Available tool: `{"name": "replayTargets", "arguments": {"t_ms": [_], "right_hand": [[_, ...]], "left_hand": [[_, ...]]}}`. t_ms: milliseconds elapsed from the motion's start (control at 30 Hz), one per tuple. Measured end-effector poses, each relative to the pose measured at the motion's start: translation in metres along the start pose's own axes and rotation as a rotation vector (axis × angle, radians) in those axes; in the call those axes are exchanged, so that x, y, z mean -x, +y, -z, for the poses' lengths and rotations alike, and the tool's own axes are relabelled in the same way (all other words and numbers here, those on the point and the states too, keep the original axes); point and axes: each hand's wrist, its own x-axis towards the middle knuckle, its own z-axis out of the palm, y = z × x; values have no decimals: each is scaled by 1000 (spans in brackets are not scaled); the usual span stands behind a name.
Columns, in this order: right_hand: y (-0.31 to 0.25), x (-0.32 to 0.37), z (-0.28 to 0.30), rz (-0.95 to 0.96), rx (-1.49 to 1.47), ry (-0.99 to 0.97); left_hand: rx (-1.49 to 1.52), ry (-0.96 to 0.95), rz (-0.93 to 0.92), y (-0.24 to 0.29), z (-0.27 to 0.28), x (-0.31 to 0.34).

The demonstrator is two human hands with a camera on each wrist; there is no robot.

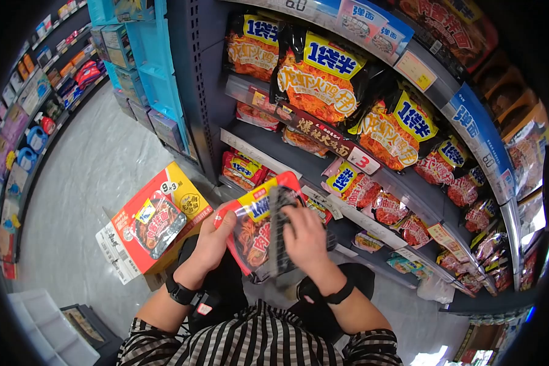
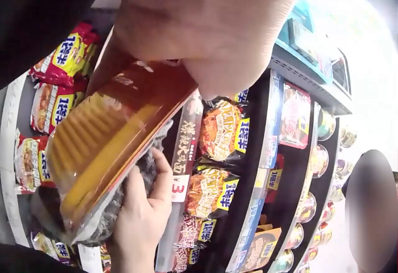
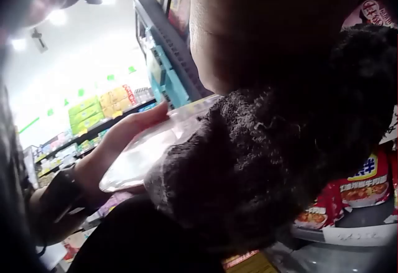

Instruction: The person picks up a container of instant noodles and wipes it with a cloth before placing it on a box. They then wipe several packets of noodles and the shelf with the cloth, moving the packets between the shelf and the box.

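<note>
My left hand (image 1: 209,247) grips a red and yellow packaged noodle tray (image 1: 250,241) by its left side, thumb along the edge. The tray is tilted in front of my lap, its printed face showing in the head view. My right hand (image 1: 305,239) holds a dark grey fluffy cloth (image 1: 279,227) against the tray's right part, blurred in the head view. From the left wrist, the tray (image 2: 102,145) appears edge-on with the cloth (image 2: 149,170) pressed to its far face. The cloth (image 3: 242,161) fills much of the right wrist view and hides most of the right fingers.
An opened red and yellow carton (image 1: 155,221) stands on the floor to the left. Shelves of bagged noodles (image 1: 320,76) rise in front and to the right, with a price strip (image 1: 332,141) along one edge. A white plastic bin (image 1: 49,326) is at lower left.
</note>
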Motion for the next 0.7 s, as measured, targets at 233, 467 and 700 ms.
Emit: {"name": "replayTargets", "arguments": {"t_ms": [233, 467, 700], "right_hand": [[44, -2, 28, -544, -452, -78], [33, -3, 43, -794, -1714, 115], [84, 37, -16, -566, -1017, -162]], "left_hand": [[86, -110, 121, 24, 20, 4], [452, 0, 403, 23, 19, -6], [793, 27, 597, 1, -1, 2]]}}
